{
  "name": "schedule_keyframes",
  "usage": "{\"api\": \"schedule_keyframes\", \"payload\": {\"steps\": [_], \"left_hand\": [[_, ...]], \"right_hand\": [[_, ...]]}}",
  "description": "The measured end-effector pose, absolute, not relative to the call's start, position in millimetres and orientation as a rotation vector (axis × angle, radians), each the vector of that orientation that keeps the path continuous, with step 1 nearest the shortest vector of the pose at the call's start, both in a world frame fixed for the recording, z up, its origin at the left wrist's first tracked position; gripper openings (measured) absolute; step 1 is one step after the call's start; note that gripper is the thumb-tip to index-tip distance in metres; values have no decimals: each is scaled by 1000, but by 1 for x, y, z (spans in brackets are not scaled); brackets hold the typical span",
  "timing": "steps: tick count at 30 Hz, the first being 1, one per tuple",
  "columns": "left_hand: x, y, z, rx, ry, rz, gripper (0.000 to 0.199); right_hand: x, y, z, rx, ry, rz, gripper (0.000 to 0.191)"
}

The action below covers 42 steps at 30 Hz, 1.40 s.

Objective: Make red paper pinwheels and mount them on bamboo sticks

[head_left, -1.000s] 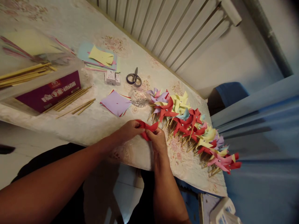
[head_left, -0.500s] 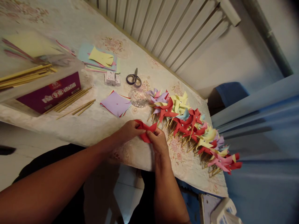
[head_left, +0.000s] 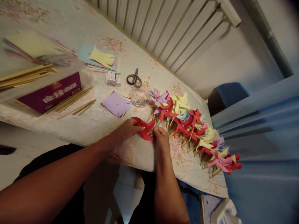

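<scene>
Pinching a red paper pinwheel head [head_left: 146, 133], L hand [head_left: 129, 128] has thumb on top near its ctr, fingers tucked under. R hand [head_left: 161, 136] is curled, fingertips bunched together just beside the pinwheel's R edge; can't tell if anything's in them. L forearm slants in from 8 o'clock, R from 5 o'clock, both hands meeting over the tbl's near edge.

Dirs from the pinwheel: at 12, clear dish [head_left: 135, 94] w/ small silvery studs [head_left: 140, 103] heaped in its near side; scissors [head_left: 134, 80] just beyond, blades part open, pointing approx. 12. At 10, pile of paper squares [head_left: 116, 103], purple on top. Toward 11, two small white boxes [head_left: 112, 79], contents hidden, touching; behind them a stack of colored paper [head_left: 101, 57] w/ yellow pc on top. Betw. 9 & 10, translucent bin [head_left: 50, 95], purple label on side, w/ wooden sticks [head_left: 25, 77] & colored sheets inside; loose sticks [head_left: 72, 101] lie along its near side. From 2 to 4, long row of multicolored pinwheels [head_left: 196, 132] on sticks, on floral tablecloth [head_left: 93, 132].
</scene>
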<state>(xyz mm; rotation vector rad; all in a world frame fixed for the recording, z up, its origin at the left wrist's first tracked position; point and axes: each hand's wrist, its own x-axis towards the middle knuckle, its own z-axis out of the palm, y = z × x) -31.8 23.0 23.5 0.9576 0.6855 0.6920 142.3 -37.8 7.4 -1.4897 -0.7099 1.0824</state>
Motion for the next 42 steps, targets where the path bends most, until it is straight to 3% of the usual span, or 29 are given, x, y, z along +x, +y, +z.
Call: {"api": "schedule_keyframes", "payload": {"steps": [42], "left_hand": [[-32,21,25,944,744,690,5]], "right_hand": [[131,-32,2,-1710,-881,915,18]]}}
